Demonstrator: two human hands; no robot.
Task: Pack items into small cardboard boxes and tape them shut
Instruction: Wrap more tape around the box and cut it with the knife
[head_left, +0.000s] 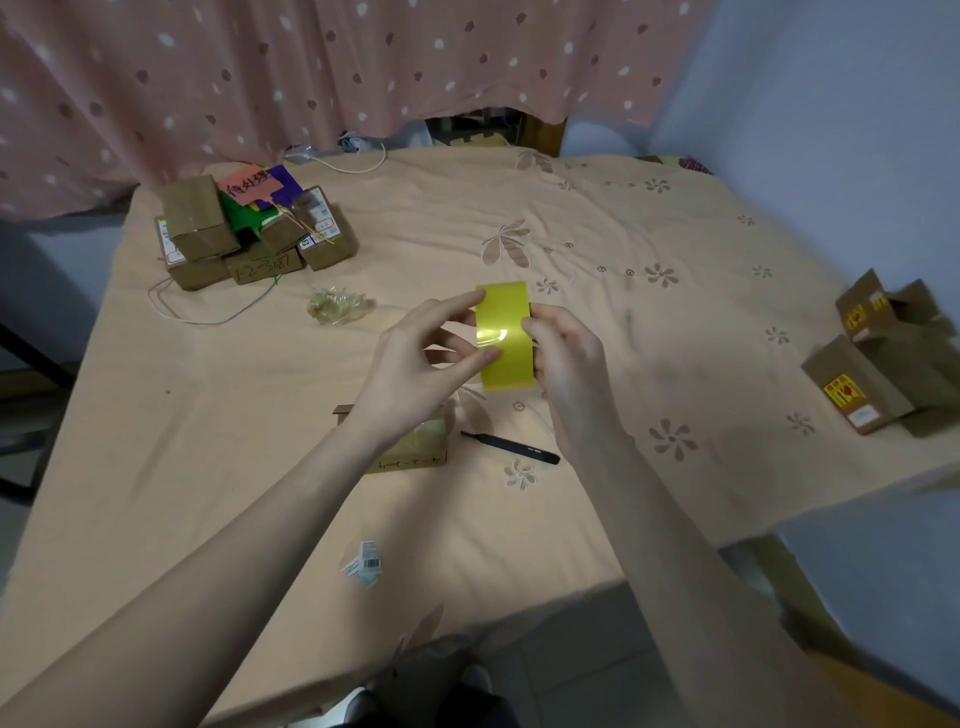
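A yellow tape roll (505, 338) is held up above the table between both hands. My right hand (566, 358) grips its right side, fingers curled behind it. My left hand (426, 358) pinches at the roll's left edge with thumb and fingertips. Below my left wrist a small open cardboard box (410, 452) sits on the cloth, partly hidden by the arm, with something pale and clear inside it. A black pen-like tool (511, 447) lies just right of that box.
A pile of small cardboard boxes (244, 234) with coloured paper stands at the back left. More boxes (883, 358) stand at the right edge. A crumpled clear wrapper (340, 305), a white cord (208, 312) and a barcode label (363, 564) lie on the peach flowered tablecloth (675, 312).
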